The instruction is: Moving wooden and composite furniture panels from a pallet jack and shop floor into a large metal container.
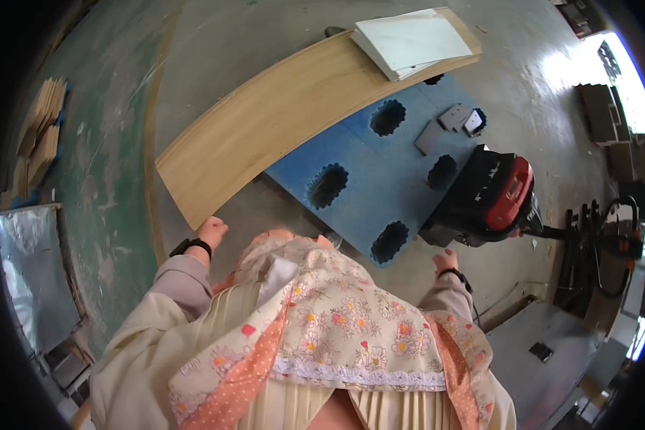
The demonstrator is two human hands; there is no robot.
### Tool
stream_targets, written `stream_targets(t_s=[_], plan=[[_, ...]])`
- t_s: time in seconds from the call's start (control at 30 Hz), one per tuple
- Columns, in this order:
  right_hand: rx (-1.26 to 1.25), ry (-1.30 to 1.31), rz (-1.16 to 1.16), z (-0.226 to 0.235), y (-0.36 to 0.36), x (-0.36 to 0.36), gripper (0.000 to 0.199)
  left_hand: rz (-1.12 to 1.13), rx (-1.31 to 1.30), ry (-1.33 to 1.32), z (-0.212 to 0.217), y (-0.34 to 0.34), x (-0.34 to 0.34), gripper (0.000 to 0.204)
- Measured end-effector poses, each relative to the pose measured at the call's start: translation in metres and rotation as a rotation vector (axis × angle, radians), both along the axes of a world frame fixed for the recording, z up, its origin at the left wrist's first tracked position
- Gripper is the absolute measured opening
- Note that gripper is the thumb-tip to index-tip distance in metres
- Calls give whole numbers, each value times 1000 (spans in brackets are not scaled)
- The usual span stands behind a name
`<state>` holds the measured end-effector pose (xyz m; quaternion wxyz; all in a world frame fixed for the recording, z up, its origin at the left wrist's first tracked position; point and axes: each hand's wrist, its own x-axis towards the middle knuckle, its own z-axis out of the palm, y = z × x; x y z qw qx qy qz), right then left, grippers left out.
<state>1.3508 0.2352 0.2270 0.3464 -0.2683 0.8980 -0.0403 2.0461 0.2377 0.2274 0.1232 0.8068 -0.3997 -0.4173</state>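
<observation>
My left hand, a dark band on its wrist, is loosely closed with nothing visible in it. It is just below the near corner of a stack of long wooden panels; whether they touch I cannot tell. My right hand hangs on the other side of my body, fingers partly showing and apart, holding nothing. It is nearest to a black and red pallet truck. The panels lie along the far left side of a blue plastic pallet with round holes. A stack of white panels rests on their far end.
Small grey blocks lie on the pallet's right side. On the left stand stacked wooden boards and a metal-topped table. A grey metal surface is at lower right, with dark cartons farther back. My flowered apron covers the lower middle.
</observation>
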Motion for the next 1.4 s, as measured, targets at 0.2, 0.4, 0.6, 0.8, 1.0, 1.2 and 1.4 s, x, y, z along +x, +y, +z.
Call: stream_targets(t_s=[0.2,0.4,0.6,0.8,1.0,1.2,1.4], plan=[[-423,-123,405,28,-163,176,66,-178,283,14,18,-48,-36,52],[-534,-139,24,68,-228,176,60,-124,247,-73,0,-219,56,47],[-245,42,-138,27,-228,136,66,47,-91,80,2,-392,44,50],[-144,-76,-231,-70,-293,118,66,-183,-17,241,-36,-503,-86,60],[-232,-327,-83,-130,-491,180,80,-357,-63,13,-108,-627,-154,66],[-321,-692,-394,-166,-636,147,97,-341,-260,-105,-128,-808,-259,73],[-358,-944,-495,-193,-683,128,62,-581,-203,-228,-168,-913,-301,81]])
